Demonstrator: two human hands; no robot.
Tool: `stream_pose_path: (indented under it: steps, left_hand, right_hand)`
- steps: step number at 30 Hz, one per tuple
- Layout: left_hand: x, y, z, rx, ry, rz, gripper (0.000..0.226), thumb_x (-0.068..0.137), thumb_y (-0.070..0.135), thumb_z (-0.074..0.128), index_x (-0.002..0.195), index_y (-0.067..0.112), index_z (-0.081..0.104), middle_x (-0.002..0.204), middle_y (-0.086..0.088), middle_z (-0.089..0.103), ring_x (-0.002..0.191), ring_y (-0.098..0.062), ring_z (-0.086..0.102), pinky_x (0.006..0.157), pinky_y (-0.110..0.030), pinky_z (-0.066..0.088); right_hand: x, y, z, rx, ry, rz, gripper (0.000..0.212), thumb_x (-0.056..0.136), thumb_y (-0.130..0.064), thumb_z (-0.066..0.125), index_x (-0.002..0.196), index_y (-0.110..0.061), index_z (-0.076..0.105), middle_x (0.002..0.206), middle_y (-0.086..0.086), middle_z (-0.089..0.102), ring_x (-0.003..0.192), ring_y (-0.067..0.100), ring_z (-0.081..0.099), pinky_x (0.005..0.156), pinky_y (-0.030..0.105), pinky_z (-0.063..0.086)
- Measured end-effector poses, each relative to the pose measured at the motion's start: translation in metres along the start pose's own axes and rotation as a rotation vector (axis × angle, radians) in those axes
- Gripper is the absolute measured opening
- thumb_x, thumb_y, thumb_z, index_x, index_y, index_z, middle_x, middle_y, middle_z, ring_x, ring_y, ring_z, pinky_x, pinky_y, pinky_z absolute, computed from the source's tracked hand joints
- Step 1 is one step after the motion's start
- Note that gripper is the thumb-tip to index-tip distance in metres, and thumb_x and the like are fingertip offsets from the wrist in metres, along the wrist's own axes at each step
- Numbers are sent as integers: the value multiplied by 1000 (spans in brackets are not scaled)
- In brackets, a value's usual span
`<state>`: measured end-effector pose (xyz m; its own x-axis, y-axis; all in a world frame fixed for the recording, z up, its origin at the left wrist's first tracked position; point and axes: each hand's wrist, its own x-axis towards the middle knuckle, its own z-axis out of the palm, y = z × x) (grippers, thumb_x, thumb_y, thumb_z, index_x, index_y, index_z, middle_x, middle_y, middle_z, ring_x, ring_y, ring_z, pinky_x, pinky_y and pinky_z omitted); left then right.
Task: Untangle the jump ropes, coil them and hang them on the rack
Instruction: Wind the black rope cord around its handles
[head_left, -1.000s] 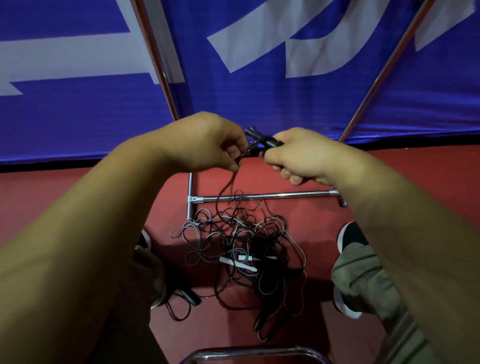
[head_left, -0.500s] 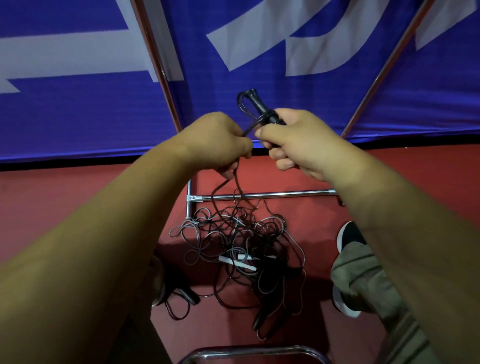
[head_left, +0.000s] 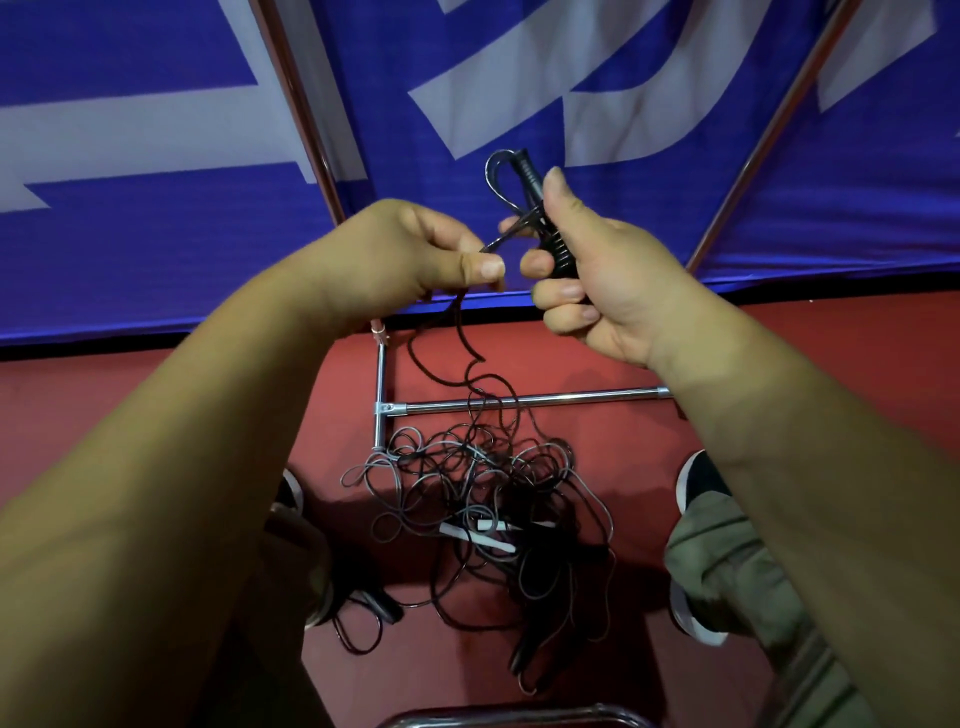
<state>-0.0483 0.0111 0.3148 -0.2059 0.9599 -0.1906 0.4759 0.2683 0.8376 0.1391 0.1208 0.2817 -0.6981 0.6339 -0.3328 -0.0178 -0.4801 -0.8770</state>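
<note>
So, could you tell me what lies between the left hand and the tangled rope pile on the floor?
In the head view, a thin black rope hangs from the left hand to the tangled pile, crossing the chrome rack bar.

A sports hall: red court floor (head_left: 779, 353), blue banner (head_left: 156, 249) behind

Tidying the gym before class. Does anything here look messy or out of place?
Yes: the jump ropes lie in a tangled heap on the red floor beside the rack's base bar. One black strand rises to the left hand, which pinches it; the right hand grips black handles.
</note>
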Motion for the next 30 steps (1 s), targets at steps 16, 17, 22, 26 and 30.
stream_pose_path:
  steps: [16, 17, 22, 26, 30]
  left_hand:
    - [7, -9, 18, -217, 57, -65, 18, 101, -2, 64, 112, 10, 71, 102, -13, 79, 97, -27, 79, 80, -40, 65]
    - [7, -8, 20, -249, 106, -50, 16, 100, -2, 66, 111, 8, 72, 101, -14, 79, 97, -26, 79, 80, -39, 66]
    - [3, -1, 15, -334, 122, -5, 19, 90, -1, 77, 107, 7, 74, 99, -16, 80, 97, -24, 79, 76, -27, 63]
    - [1, 1, 12, -409, 16, 131, 19, 89, 6, 75, 108, 7, 71, 91, -9, 79, 78, -17, 73, 81, -27, 59]
    - [2, 1, 17, -604, -53, 185, 33, 112, 28, 44, 116, 4, 66, 74, 0, 58, 66, -14, 39, 72, -32, 42]
  right_hand:
    - [0, -10, -2, -28, 131, -32, 36, 104, -49, 64, 107, -15, 52, 70, 0, 54, 51, 11, 29, 43, 24, 19]
    - [1, -11, -3, -11, 138, -29, 36, 104, -48, 64, 109, -15, 51, 70, 0, 53, 50, 11, 29, 42, 24, 19]
    - [6, -7, -5, 30, 183, -21, 31, 104, -45, 61, 112, -17, 52, 69, 1, 54, 48, 11, 29, 40, 24, 19]
    - [6, -8, -5, 43, 186, -16, 29, 103, -45, 61, 109, -17, 53, 68, 0, 52, 49, 11, 27, 40, 23, 18]
    - [6, -10, -4, 44, 171, -10, 30, 102, -45, 62, 106, -16, 54, 69, 0, 51, 50, 10, 26, 40, 23, 17]
